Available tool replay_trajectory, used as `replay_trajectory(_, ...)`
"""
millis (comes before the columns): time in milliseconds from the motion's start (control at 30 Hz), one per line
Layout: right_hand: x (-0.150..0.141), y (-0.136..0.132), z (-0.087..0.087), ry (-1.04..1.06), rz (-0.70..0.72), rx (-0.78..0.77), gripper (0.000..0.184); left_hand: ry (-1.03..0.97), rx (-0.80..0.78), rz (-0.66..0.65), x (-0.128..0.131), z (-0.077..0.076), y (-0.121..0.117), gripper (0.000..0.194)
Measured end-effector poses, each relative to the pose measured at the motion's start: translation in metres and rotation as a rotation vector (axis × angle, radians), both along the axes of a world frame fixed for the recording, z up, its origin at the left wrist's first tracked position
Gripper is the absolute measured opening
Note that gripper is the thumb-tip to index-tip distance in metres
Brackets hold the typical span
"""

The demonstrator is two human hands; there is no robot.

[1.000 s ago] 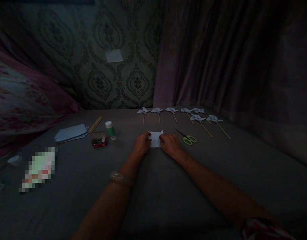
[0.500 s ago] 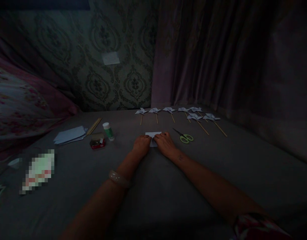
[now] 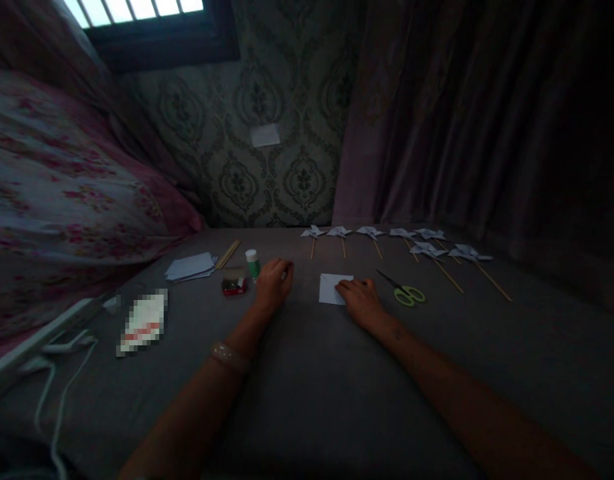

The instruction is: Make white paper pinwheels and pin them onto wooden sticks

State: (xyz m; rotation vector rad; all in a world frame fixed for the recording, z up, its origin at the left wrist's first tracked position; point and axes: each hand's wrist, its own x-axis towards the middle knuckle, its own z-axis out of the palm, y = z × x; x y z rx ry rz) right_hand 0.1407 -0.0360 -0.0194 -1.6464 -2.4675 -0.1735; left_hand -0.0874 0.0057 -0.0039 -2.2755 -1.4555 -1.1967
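Observation:
A small white square of paper (image 3: 329,289) with crease lines lies on the grey cloth in front of me. My right hand (image 3: 361,300) is at its right side, fingers bent and closed on that edge, covering part of it. My left hand (image 3: 275,283) is away from the paper, just right of the glue stick (image 3: 253,263), which is green with a white cap. Its fingers are curled in, and whatever may be between them is hidden. Green-handled scissors (image 3: 408,295) lie beyond my right hand, blades pointing up and left.
Several white paper pinwheels (image 3: 369,232) on sticks lie along the back. At the left are a stack of white paper (image 3: 191,266), wooden sticks (image 3: 228,254) and a small red open box (image 3: 234,287). A power strip (image 3: 47,339) with white cables sits at the far left.
My left hand has left the paper and moved left, close to the glue stick. More of the paper shows, with my right hand still at it. The view has turned left and up.

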Motion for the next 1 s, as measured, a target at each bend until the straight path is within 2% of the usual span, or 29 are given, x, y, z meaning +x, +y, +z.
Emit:
replay_trajectory(133,-0.001,0.002,-0.004,0.015,-0.006,-0.013,0.043,-0.171,0.122,0.240,-0.013,0.002,0.000,0.013)
replay_trajectory(233,0.000,0.003,-0.006,0.035,-0.018,-0.009,0.046,-0.282,0.144,0.406,-0.024,0.005,0.005,0.031)
replay_trajectory(367,0.002,0.006,-0.011,0.084,-0.020,0.005,0.046,-0.343,0.096,0.553,-0.034,0.006,0.011,0.052)
replay_trajectory(433,0.003,0.007,-0.013,0.109,-0.023,0.012,0.046,-0.353,0.075,0.582,-0.037,0.007,0.012,0.054)
replay_trajectory(600,0.004,0.008,-0.016,0.122,-0.012,0.035,0.044,-0.305,-0.019,0.533,-0.036,0.004,0.010,0.050)
replay_trajectory(700,0.005,0.008,-0.017,0.121,-0.003,0.049,0.042,-0.299,-0.017,0.555,-0.036,0.005,0.009,0.048)
replay_trajectory(800,0.006,0.008,-0.019,0.127,-0.002,0.056,0.043,-0.331,0.008,0.628,-0.048,0.015,0.013,0.039)
replay_trajectory(867,0.006,0.008,-0.019,0.134,0.000,0.062,0.043,-0.347,-0.033,0.708,-0.065,0.027,0.018,0.031)
replay_trajectory(933,0.006,0.008,-0.019,0.142,0.003,0.074,0.042,-0.332,-0.169,0.753,-0.086,0.040,0.025,0.027)
replay_trajectory(1000,0.005,0.008,-0.019,0.151,0.007,0.081,0.041,-0.307,-0.382,0.785,-0.107,0.052,0.032,0.024)
